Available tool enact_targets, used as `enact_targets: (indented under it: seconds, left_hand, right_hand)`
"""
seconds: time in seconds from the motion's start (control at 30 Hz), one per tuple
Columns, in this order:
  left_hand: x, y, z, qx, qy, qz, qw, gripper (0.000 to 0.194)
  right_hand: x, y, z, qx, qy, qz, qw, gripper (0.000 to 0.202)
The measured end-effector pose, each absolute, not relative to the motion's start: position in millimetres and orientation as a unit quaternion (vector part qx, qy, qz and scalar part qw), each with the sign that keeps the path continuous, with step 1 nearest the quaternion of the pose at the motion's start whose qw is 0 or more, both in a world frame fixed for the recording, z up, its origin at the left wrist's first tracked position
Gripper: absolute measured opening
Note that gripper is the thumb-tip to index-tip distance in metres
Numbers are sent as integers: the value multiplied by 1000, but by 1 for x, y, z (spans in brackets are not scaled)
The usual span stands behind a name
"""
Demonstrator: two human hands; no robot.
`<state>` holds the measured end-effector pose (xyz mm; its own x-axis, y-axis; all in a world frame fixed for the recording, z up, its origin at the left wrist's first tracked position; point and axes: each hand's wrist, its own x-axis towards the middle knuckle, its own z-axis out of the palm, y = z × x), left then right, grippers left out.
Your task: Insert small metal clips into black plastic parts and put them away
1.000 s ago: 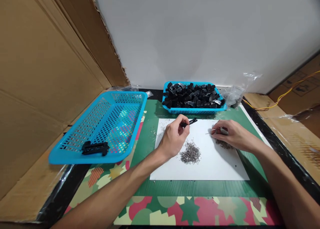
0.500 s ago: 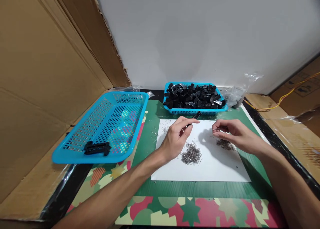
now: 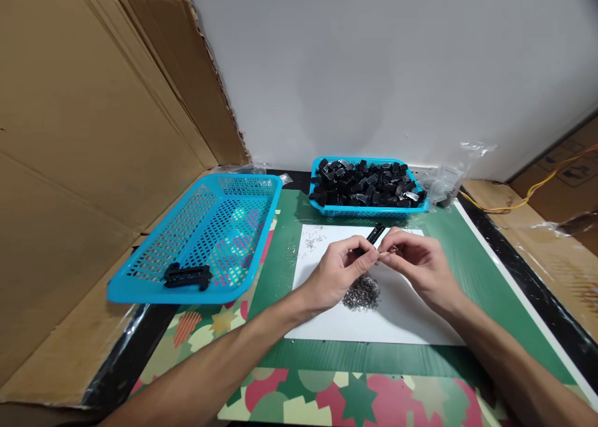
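Note:
My left hand (image 3: 337,271) is closed round a long black plastic part (image 3: 376,231), whose far end sticks out above the fingers. Against its fingertips, my right hand (image 3: 417,262) is closed in a pinch. The thin metal wire piece seen earlier in that pinch is now hidden by the fingers. Below both hands, a pile of small bent metal wire pieces (image 3: 362,294) lies on a white sheet of paper (image 3: 322,328). Several loose wire pieces (image 3: 311,243) are scattered near the sheet's upper left corner. The second pile is covered by my right hand.
At the left stands a blue basket (image 3: 256,262) with a few black parts (image 3: 187,276) in it. Another blue basket (image 3: 369,213) at the back is heaped with black parts (image 3: 364,184). Beside it sits a clear plastic bag (image 3: 443,184). Cardboard (image 3: 93,165) walls the left side.
My right hand has moved left from the right-hand pile to meet my left hand. The black part has turned to point further up and right. The view has shifted slightly.

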<state>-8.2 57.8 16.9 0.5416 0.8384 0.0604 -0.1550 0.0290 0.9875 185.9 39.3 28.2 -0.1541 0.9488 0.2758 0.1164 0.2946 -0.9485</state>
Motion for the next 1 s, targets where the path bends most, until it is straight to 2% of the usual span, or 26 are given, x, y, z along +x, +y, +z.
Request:
enact_targets:
  seconds: [0.17, 0.37, 0.6, 0.8, 1.0]
  left_hand:
    - [-7, 59, 15, 531, 282, 368, 709, 43]
    - [-6, 57, 15, 536, 297, 369, 699, 45]
    - [-7, 55, 20, 517, 301, 362, 715, 49]
    - [-10, 58, 17, 584, 327, 379, 639, 39]
    - [-13, 58, 19, 685, 362, 376, 509, 28]
  right_hand:
    - [183, 30, 27, -469, -646, 348, 490, 19]
    - [177, 22, 29, -528, -615, 304, 499, 23]
    - [176, 24, 30, -527, -614, 294, 509, 22]
    - [176, 24, 23, -515, -636, 267, 509, 17]
    - [179, 28, 19, -521, -649, 268, 485, 18]
